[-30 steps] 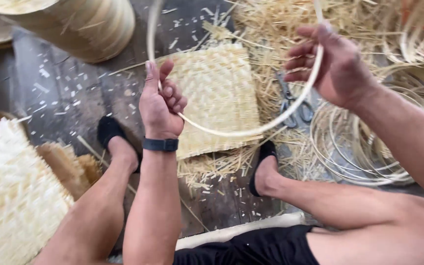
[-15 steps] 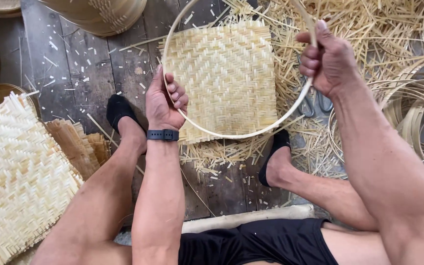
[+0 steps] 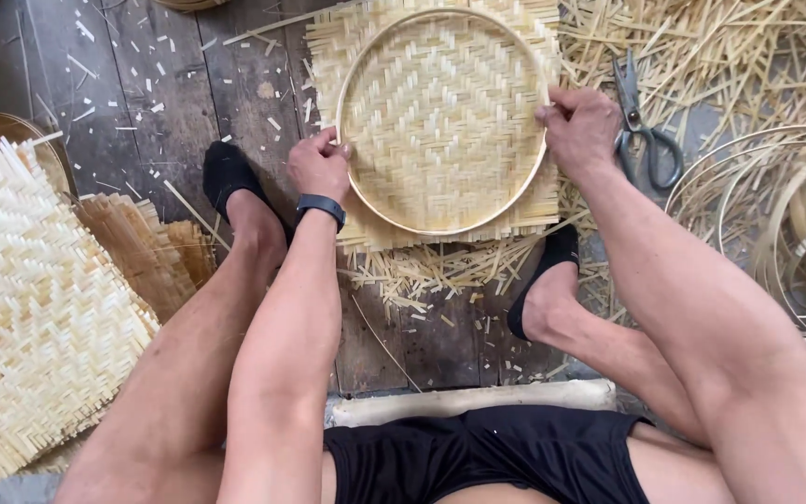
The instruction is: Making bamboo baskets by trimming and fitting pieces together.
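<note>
a thin, pale round bamboo hoop (image 3: 380,210) is being laid flat on a square woven bamboo mat (image 3: 440,121) on the dark plank floor (image 3: 142,112). the hoop's left edge is pinched by the left hand (image 3: 319,166), its right edge by the right hand (image 3: 578,126). next, the hoop would likely need centring and pressing evenly. grey metal scissors (image 3: 644,131) lie just right, among loose straw-coloured splints (image 3: 720,56).

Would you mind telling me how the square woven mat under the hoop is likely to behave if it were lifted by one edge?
The woven mat is probably light and would sag, being thin flat strips. Its loose fringed edges may fray. The hoop, held by both hands, would likely slide off.
</note>
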